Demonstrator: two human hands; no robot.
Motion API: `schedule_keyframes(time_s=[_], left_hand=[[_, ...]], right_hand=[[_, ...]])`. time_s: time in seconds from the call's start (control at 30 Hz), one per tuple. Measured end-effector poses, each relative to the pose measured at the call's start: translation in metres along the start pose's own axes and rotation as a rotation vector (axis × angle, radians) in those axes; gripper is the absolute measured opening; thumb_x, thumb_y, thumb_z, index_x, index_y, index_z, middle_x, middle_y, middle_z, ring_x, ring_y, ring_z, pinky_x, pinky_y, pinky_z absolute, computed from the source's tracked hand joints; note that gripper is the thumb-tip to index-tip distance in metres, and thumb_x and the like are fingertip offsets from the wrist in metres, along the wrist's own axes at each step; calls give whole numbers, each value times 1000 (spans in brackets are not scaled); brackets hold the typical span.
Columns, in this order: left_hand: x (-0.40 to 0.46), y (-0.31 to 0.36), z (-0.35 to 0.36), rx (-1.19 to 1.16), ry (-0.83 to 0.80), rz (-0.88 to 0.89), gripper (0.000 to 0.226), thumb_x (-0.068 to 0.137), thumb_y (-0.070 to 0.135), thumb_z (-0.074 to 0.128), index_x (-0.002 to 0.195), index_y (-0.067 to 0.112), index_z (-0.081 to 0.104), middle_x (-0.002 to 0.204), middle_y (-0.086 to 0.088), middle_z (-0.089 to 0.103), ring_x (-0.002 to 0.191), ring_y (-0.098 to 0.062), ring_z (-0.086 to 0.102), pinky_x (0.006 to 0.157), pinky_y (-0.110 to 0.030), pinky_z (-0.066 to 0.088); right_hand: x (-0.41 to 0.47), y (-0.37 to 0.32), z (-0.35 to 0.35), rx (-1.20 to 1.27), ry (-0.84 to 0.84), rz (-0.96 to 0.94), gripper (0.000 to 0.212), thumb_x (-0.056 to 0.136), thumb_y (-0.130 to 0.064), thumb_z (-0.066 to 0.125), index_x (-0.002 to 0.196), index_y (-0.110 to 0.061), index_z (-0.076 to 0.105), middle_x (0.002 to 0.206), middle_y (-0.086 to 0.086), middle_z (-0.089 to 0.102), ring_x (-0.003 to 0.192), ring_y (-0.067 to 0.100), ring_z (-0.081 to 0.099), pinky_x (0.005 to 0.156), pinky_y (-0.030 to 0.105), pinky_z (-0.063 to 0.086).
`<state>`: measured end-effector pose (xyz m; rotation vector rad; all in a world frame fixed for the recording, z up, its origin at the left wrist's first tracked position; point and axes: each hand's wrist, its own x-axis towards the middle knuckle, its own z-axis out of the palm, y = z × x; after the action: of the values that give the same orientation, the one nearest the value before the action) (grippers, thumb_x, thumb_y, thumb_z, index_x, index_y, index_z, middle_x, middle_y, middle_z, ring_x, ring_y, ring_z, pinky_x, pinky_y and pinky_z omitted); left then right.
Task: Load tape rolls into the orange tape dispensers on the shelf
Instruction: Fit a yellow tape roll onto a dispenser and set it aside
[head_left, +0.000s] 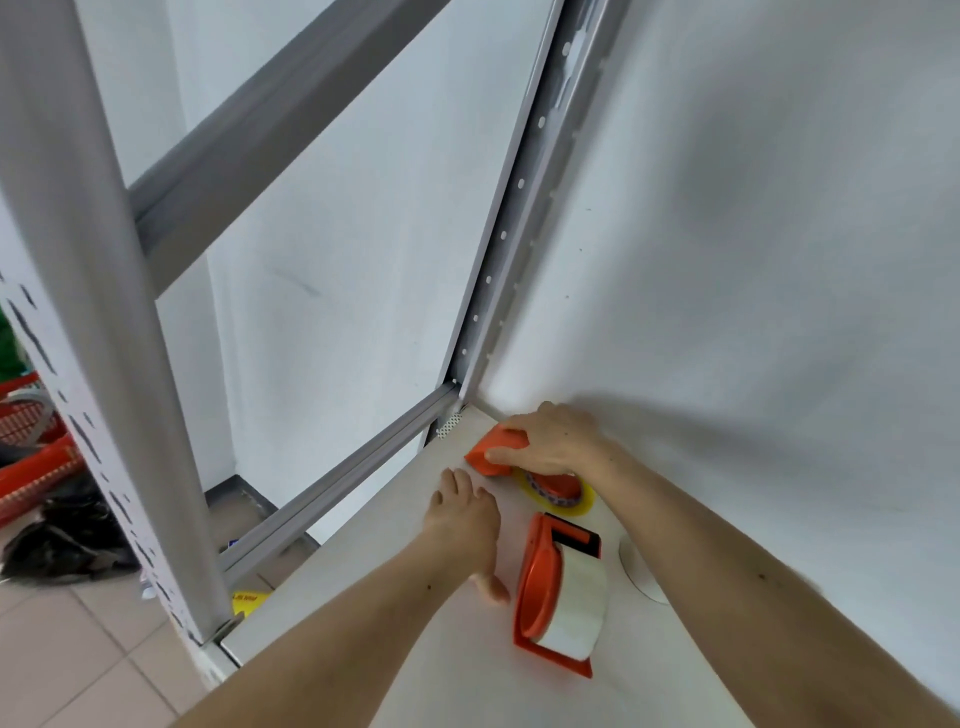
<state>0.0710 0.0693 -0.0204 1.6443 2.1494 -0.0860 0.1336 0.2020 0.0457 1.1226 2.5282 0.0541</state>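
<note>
Two orange tape dispensers lie on the white shelf (415, 649). The far dispenser (496, 451) sits near the shelf's back corner, with a yellowish tape roll (563, 496) at its wheel. My right hand (553, 439) grips this dispenser from above. The near dispenser (540, 582) stands on its edge and carries a clear tape roll (579, 603). My left hand (465, 512) rests flat on the shelf between the two, fingers spread, holding nothing.
A grey perforated upright (498, 249) rises from the back corner; a thick grey post (104, 291) stands front left. White walls close in behind and on the right. A white disc (636, 569) lies by the wall. Red baskets (31, 447) and black bags (67, 540) sit on the floor.
</note>
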Motion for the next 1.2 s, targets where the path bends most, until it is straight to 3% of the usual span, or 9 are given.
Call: schedule_keyframes(time_s=[0.2, 0.4, 0.63, 0.93, 1.2], left_hand=[[0, -2, -2, -40, -74, -24, 131, 56, 57, 84, 151, 0, 13, 158, -33, -7, 147, -45, -12, 119, -49, 12], [3, -4, -1, -65, -86, -29, 132, 54, 57, 85, 151, 2, 14, 159, -31, -10, 147, -44, -14, 119, -49, 12], [3, -5, -2, -59, -74, -40, 132, 52, 60, 85, 146, -8, 21, 158, -31, 0, 148, -42, -7, 118, -45, 21], [7, -4, -1, -18, -93, -62, 138, 52, 62, 84, 149, -8, 15, 159, -29, -3, 148, -44, -8, 118, -48, 19], [6, -2, -3, -18, -85, -68, 127, 50, 61, 85, 143, -5, 30, 154, -29, 13, 146, -42, 2, 115, -48, 27]], right_hand=[[4, -4, -4, -32, 22, -58, 64, 78, -71, 57, 130, -33, 62, 120, 5, 64, 111, 28, 58, 77, 35, 42], [5, -3, -10, -120, 22, -107, 63, 73, -68, 59, 128, -36, 62, 112, 1, 67, 104, 26, 62, 73, 35, 43], [-9, 18, -8, -129, -27, -93, 48, 69, -66, 61, 103, -34, 70, 79, -5, 61, 82, 23, 61, 58, 30, 34], [-45, 54, 14, -61, -19, -29, 54, 73, -65, 62, 120, -37, 68, 110, 0, 66, 102, 25, 61, 74, 35, 43], [-63, 60, 21, -44, -44, 49, 63, 78, -67, 61, 134, -38, 58, 122, 4, 60, 112, 29, 58, 91, 42, 49]])
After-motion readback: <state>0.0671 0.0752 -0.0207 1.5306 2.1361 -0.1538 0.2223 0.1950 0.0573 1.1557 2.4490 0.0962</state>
